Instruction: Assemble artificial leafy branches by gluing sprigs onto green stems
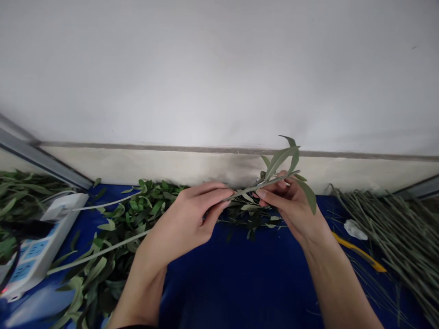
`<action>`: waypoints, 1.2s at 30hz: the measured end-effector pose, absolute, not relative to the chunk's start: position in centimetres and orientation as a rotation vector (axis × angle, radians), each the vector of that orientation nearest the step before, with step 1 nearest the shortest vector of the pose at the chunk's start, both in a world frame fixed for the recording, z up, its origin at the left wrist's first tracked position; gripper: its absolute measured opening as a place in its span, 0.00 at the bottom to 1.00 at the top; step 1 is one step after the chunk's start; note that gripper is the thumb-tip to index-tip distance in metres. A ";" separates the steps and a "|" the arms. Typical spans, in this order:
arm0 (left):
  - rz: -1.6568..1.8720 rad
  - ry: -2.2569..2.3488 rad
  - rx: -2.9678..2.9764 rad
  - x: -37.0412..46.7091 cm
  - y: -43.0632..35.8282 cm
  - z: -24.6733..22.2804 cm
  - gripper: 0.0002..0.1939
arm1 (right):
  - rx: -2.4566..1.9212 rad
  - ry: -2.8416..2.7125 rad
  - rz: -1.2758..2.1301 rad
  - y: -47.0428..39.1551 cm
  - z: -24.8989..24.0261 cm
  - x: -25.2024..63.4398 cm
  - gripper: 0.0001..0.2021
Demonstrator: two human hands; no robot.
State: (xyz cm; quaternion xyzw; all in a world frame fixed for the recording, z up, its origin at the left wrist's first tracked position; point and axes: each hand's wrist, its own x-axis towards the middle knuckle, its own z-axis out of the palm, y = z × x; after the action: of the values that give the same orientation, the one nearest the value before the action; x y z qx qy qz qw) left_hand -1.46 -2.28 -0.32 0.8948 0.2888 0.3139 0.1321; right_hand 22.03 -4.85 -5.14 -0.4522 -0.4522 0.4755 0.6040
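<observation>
A thin grey-green stem with several long narrow leaves is held slantwise in front of me, its leafy end at the upper right. My left hand pinches the stem between thumb and fingers. Close to the leaves, my right hand has its thumb and fingertips closed at the stem; the exact pinch point is partly covered. A pale straight length comes out on the far side of my left wrist, in line with the stem; whether it is the same stem I cannot tell. Cut leafy sprigs lie below the hands.
Leafy greenery is heaped at left on the blue surface. A white power strip with plugged cables stands farther left. At right lie bare stems, a yellow-handled tool and a crumpled white scrap. A pale wall rises behind.
</observation>
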 end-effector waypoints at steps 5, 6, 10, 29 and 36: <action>0.908 0.901 2.553 -1.4 -2.4 -0.1 0.10 | -1.040 -1.032 1.158 -4.6 -5.0 22.2 0.20; 0.899 0.925 2.522 -1.5 -2.4 0.0 0.10 | -1.039 -1.052 1.154 -4.6 -4.9 22.3 0.18; 0.868 1.016 2.405 -1.9 -2.0 0.2 0.09 | -1.012 -1.171 1.065 -4.9 -4.4 22.8 0.11; 0.951 1.069 1.959 -3.6 -1.6 0.5 0.18 | -1.660 -1.512 0.684 -2.8 -8.1 28.0 0.19; 0.892 1.069 2.032 -4.0 -1.5 0.5 0.23 | -1.831 -1.612 0.241 -0.7 -11.5 24.5 0.21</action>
State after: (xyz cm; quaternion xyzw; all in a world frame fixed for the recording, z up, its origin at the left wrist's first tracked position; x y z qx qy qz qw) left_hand -3.98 -1.47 0.50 0.7779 0.4091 0.3414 0.3330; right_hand 24.49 -0.74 -11.54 -0.7029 -0.6188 0.0924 0.3383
